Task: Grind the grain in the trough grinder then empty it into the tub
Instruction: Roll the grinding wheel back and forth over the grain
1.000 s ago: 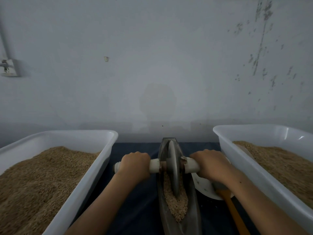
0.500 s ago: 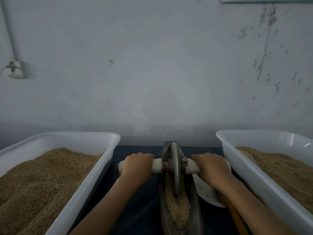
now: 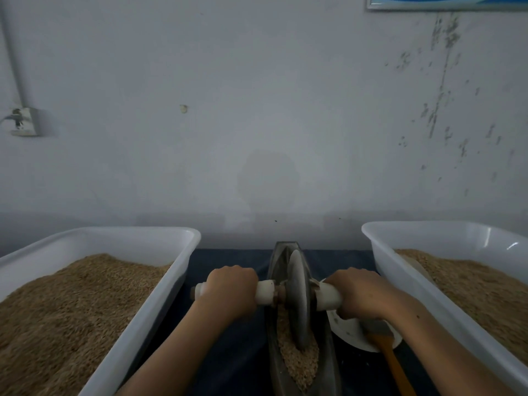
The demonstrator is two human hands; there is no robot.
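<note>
Scuffed grey wall behind a dark cloth [image 3: 228, 347]. Your left hand [image 3: 231, 291] and right hand [image 3: 360, 294] curl tight round the white handles [image 3: 265, 292] of the metal wheel [image 3: 297, 298], upright in the narrow trough [image 3: 278, 261] over coarse grain [image 3: 298, 364]. White plastic tubs [image 3: 171, 241] flank it.

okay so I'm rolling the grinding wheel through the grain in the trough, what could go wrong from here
1. Grain is heaped near the rim of the narrow trough, so a hard stroke of the wheel may push some onto the dark cloth.
2. Your right hand works directly above the white dish and could knock it.
</note>
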